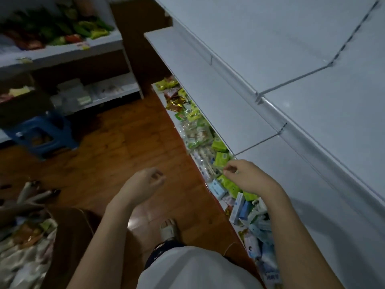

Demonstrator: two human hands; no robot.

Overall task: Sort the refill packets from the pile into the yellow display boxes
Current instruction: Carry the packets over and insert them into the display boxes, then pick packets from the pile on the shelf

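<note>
Head view: both hands hang loosely curled and hold nothing. The left hand (143,183) is over the wooden floor (116,155) at lower centre. The right hand (248,177) hovers just above the packets (227,184) heaped on the low shelf (164,101) along the right, under a white shelf (218,97). A blue stool (44,133) stands at left.

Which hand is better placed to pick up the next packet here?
Probably the right hand: it hovers above the green and blue packets on the low white shelf, while the left hand hangs over the wooden floor.
</note>
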